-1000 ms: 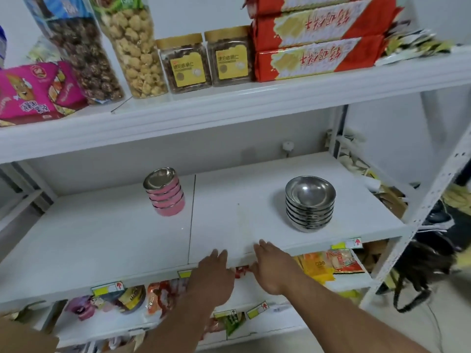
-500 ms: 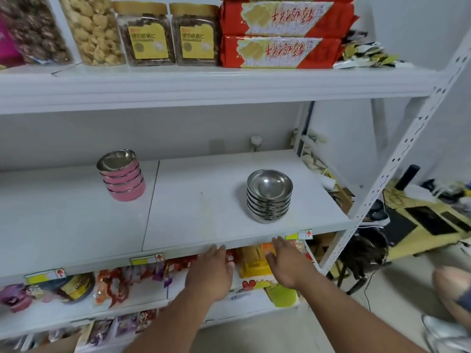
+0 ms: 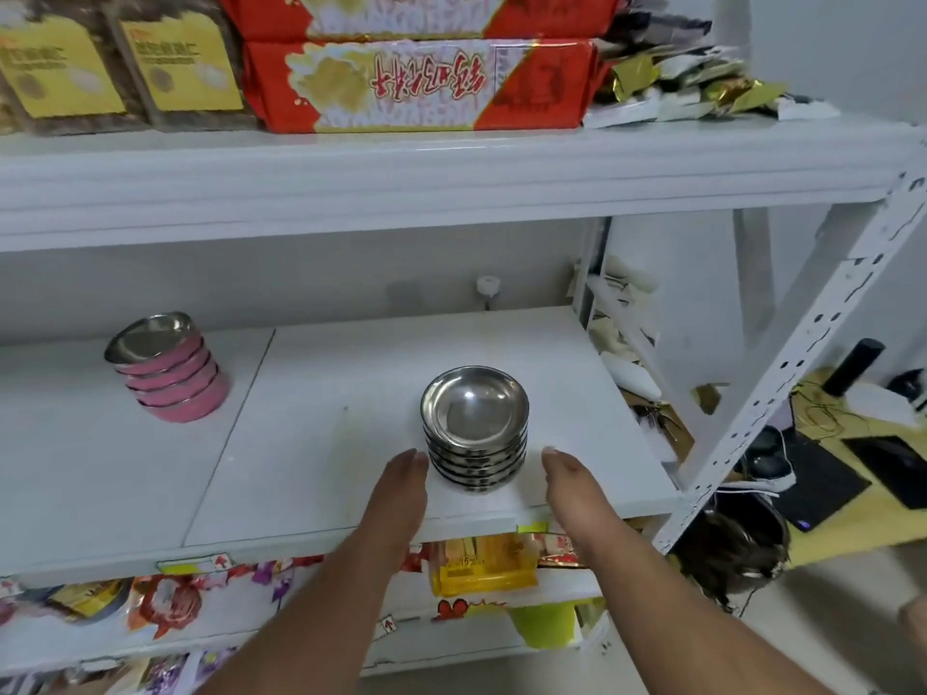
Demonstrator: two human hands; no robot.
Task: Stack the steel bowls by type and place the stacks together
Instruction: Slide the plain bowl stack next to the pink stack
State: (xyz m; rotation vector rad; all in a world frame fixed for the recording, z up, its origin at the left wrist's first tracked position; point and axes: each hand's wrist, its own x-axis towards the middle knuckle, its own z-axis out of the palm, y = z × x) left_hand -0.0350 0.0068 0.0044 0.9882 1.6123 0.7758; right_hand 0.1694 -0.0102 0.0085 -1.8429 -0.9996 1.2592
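A stack of several plain steel bowls (image 3: 475,428) stands near the front right of the white middle shelf (image 3: 321,443). A stack of several pink-sided steel bowls (image 3: 170,368) stands further back on the left, well apart from it. My left hand (image 3: 401,489) is just left of the plain stack, fingers extended, its fingertips close to the stack's base. My right hand (image 3: 572,489) is just right of the stack, a small gap from it. Both hands hold nothing.
The upper shelf (image 3: 451,168) hangs low overhead with red biscuit boxes (image 3: 416,85) and jars (image 3: 180,72). A slanted perforated upright (image 3: 802,353) bounds the right end. Snack packets (image 3: 481,564) fill the shelf below. A small white knob (image 3: 487,285) sits at the back wall.
Both hands have risen from the shelf's front edge onto the shelf and now flank the plain steel stack. The view has shifted right and closer.
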